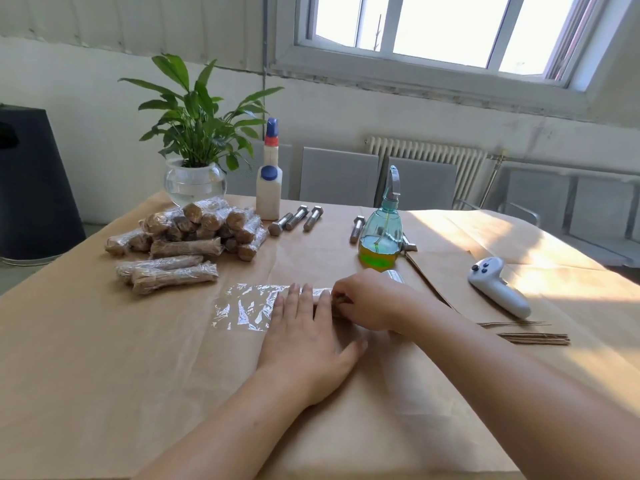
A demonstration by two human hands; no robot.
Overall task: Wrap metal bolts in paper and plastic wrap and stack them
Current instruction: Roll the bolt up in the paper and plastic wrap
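Note:
A sheet of clear plastic wrap [244,306] lies flat on the brown paper covering the table [104,358]. My left hand [306,337] rests flat on the wrap's right part, fingers straight. My right hand [367,299] curls its fingers round a paper-wrapped bolt [320,291] at the wrap's far right edge; the bolt is mostly hidden. A pile of wrapped bolts [194,230] sits at the back left, with two more wrapped bolts [166,271] lying in front of it. Three bare bolts [296,218] lie behind, another bare bolt [356,228] beside the spray bottle.
A green spray bottle [381,233] stands just behind my right hand. A white glue bottle [269,188] and a potted plant [195,161] stand at the back. A white controller [498,287] and thin cardboard strips [533,337] lie to the right.

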